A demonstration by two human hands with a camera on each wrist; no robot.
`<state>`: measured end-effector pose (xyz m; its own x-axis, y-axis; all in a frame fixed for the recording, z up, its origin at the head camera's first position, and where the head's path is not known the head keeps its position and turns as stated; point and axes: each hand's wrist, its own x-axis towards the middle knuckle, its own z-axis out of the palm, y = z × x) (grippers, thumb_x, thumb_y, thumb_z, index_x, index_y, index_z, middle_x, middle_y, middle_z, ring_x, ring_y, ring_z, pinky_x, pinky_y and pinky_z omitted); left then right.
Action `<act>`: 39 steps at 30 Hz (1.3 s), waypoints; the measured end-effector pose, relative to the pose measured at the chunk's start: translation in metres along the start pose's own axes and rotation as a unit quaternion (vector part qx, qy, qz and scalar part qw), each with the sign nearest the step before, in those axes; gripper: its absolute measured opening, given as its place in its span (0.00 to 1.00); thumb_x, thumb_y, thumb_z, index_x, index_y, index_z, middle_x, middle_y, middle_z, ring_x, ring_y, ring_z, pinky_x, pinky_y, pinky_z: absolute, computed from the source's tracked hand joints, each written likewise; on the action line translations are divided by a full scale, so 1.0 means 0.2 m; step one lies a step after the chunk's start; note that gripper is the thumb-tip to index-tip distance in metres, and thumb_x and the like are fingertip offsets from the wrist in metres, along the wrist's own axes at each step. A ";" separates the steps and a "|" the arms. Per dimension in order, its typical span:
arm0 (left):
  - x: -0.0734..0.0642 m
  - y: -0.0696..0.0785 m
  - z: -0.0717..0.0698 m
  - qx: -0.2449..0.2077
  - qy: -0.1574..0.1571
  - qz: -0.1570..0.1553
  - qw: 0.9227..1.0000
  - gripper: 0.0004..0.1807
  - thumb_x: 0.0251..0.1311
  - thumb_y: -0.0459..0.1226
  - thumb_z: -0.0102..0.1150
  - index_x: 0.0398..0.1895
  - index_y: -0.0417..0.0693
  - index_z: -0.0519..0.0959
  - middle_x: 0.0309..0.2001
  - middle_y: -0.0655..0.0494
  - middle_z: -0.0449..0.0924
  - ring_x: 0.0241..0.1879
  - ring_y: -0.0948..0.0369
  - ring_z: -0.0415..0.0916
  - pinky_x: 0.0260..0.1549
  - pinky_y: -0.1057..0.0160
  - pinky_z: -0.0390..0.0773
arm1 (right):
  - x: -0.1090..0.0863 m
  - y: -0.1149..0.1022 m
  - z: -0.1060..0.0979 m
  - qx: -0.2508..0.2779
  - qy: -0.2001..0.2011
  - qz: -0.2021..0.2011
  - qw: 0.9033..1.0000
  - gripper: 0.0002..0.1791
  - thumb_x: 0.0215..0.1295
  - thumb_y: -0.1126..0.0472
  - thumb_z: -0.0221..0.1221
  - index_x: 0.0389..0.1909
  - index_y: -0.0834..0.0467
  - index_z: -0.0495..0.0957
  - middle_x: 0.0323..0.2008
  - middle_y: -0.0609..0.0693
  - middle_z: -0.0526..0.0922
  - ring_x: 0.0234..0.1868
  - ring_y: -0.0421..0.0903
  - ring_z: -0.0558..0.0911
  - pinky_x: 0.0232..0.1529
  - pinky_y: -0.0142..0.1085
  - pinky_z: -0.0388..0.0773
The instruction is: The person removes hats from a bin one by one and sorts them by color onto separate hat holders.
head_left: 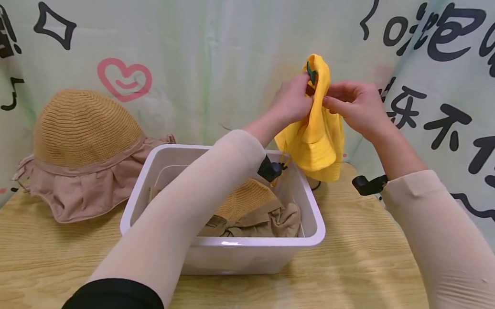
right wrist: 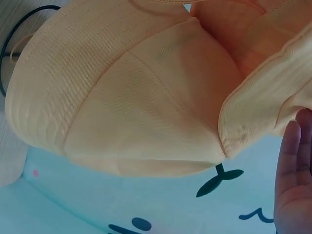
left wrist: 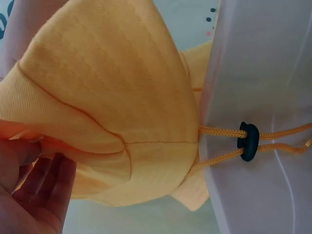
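Observation:
Both hands hold a yellow fabric bucket hat [head_left: 314,145] above the back right corner of a white plastic bin [head_left: 241,242]. My left hand [head_left: 294,98] pinches the folded hat near a dark green leaf-like piece [head_left: 311,73]. On the other side, my right hand [head_left: 358,105] pinches the cloth between thumb and fingers. A yellow drawcord with a black cord stopper [left wrist: 248,141] hangs from the hat over the bin's wall. Inside the bin lies a straw hat with a brown cloth brim [head_left: 237,204], partly hidden by the left arm.
Left of the bin, a straw sun hat with a dusty pink ruffled brim [head_left: 86,148] sits on the wooden table [head_left: 351,276]. Behind stands a pale curtain [head_left: 186,49] with printed writing and a pink heart. A thin black loop [right wrist: 6,53] lies near the hat.

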<state>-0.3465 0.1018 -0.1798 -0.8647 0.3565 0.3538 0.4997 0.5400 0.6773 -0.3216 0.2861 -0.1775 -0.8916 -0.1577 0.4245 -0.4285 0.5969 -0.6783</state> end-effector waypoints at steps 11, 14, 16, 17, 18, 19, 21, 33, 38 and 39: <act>0.00 -0.01 0.03 -0.018 0.044 0.028 0.998 0.10 0.73 0.42 0.53 0.52 0.52 0.78 0.50 0.60 0.84 0.52 0.63 0.77 0.50 0.70 0.73 | 0.01 0.01 -0.02 0.048 0.019 0.024 0.998 0.16 0.63 0.58 0.68 0.49 0.61 0.83 0.37 0.41 0.86 0.36 0.39 0.85 0.38 0.25 0.81; 0.00 -0.01 0.03 -0.028 0.066 0.029 0.997 0.08 0.73 0.42 0.52 0.50 0.52 0.77 0.49 0.59 0.84 0.50 0.63 0.77 0.46 0.71 0.74 | 0.00 0.00 -0.04 0.042 0.037 0.026 0.998 0.16 0.63 0.58 0.67 0.49 0.61 0.84 0.36 0.41 0.86 0.37 0.40 0.85 0.38 0.24 0.81; 0.01 -0.01 0.02 -0.028 0.083 0.028 0.996 0.08 0.74 0.42 0.52 0.48 0.52 0.77 0.48 0.58 0.84 0.48 0.63 0.77 0.43 0.70 0.74 | -0.01 -0.01 -0.07 0.045 0.055 0.024 0.997 0.15 0.64 0.57 0.67 0.48 0.60 0.84 0.36 0.42 0.85 0.37 0.42 0.85 0.39 0.23 0.81; 0.01 -0.01 0.01 -0.029 0.091 0.028 0.995 0.08 0.73 0.43 0.52 0.47 0.52 0.77 0.48 0.59 0.84 0.47 0.63 0.77 0.42 0.70 0.74 | -0.01 -0.01 -0.08 0.051 0.063 0.021 0.996 0.14 0.64 0.58 0.66 0.48 0.60 0.84 0.36 0.43 0.85 0.37 0.42 0.85 0.39 0.23 0.81; 0.01 0.00 0.00 -0.029 0.098 0.030 0.994 0.08 0.73 0.43 0.52 0.47 0.52 0.77 0.48 0.59 0.84 0.46 0.63 0.77 0.42 0.70 0.74 | -0.01 -0.02 -0.09 0.060 0.071 0.019 0.995 0.13 0.65 0.58 0.66 0.47 0.60 0.84 0.35 0.43 0.85 0.36 0.42 0.85 0.39 0.23 0.81; 0.01 0.00 0.00 -0.029 0.104 0.031 0.994 0.08 0.73 0.43 0.53 0.47 0.52 0.77 0.48 0.59 0.84 0.46 0.63 0.77 0.41 0.70 0.74 | -0.01 -0.02 -0.10 0.066 0.081 0.014 0.994 0.13 0.65 0.59 0.66 0.47 0.61 0.84 0.35 0.44 0.85 0.36 0.42 0.85 0.39 0.23 0.81; 0.02 0.01 -0.01 -0.030 0.112 0.032 0.993 0.07 0.73 0.43 0.53 0.47 0.52 0.77 0.48 0.59 0.84 0.44 0.63 0.77 0.40 0.71 0.74 | -0.01 -0.03 -0.12 0.082 0.096 0.011 0.992 0.11 0.66 0.60 0.64 0.46 0.61 0.84 0.34 0.45 0.84 0.34 0.41 0.85 0.39 0.24 0.81; 0.04 0.04 -0.04 -0.018 0.142 0.050 0.988 0.07 0.74 0.41 0.51 0.47 0.52 0.77 0.44 0.59 0.83 0.40 0.62 0.75 0.40 0.69 0.72 | -0.03 -0.05 -0.19 0.036 0.200 -0.013 0.979 0.10 0.68 0.59 0.63 0.45 0.60 0.85 0.32 0.41 0.80 0.34 0.39 0.79 0.40 0.21 0.76; 0.05 0.02 -0.07 0.004 0.142 0.046 0.989 0.06 0.74 0.40 0.51 0.47 0.52 0.77 0.47 0.58 0.83 0.44 0.62 0.76 0.43 0.68 0.73 | -0.03 -0.02 -0.21 -0.058 0.255 -0.036 0.965 0.13 0.68 0.56 0.62 0.46 0.60 0.85 0.32 0.35 0.78 0.36 0.35 0.74 0.37 0.25 0.71; 0.05 0.01 -0.07 0.008 0.140 0.047 0.989 0.06 0.74 0.40 0.52 0.47 0.52 0.78 0.48 0.58 0.83 0.44 0.62 0.76 0.44 0.68 0.73 | -0.03 -0.01 -0.21 -0.063 0.259 -0.032 0.963 0.13 0.68 0.56 0.61 0.46 0.59 0.86 0.32 0.34 0.78 0.37 0.35 0.74 0.38 0.25 0.71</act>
<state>-0.3546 0.0966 -0.1656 -0.7935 0.1811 0.5809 0.5768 0.5281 0.6232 -0.3096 0.3183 -0.1526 -0.6572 0.1957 0.7279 -0.4305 0.6953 -0.5755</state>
